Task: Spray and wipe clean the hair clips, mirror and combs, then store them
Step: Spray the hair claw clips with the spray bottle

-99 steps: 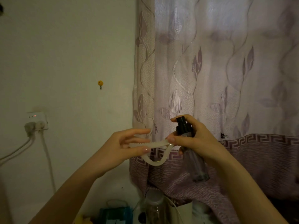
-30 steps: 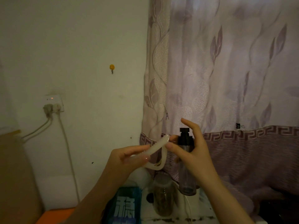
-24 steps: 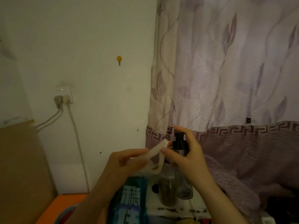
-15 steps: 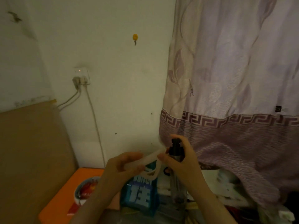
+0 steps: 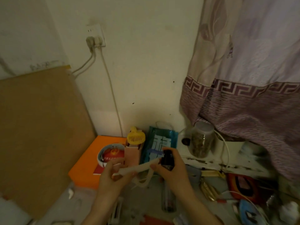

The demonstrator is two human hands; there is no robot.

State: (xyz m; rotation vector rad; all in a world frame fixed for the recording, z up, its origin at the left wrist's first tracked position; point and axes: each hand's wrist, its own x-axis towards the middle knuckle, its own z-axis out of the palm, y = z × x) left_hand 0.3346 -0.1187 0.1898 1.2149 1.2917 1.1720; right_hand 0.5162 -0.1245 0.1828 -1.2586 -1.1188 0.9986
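My left hand [image 5: 113, 177] pinches a translucent white hair clip [image 5: 138, 168] by its left end, holding it level above the cluttered table. The clip's curved lower arm hangs below it. My right hand [image 5: 172, 171] grips a clear spray bottle [image 5: 167, 159] with a black pump top, thumb tip touching the clip's right end and a finger over the pump. The bottle's body runs down behind my right wrist.
On the table behind stand an orange box [image 5: 90, 159] with a round tin [image 5: 110, 154], a yellow mini fan [image 5: 136, 137], a blue bag [image 5: 160, 140] and a clear jar [image 5: 202, 140]. A brown board [image 5: 40, 127] leans left. A curtain [image 5: 243, 78] hangs right; small clutter lies lower right.
The view has tilted down from wall and curtain to the table. Both hands keep the same hold on clip and bottle, now lower over the table.
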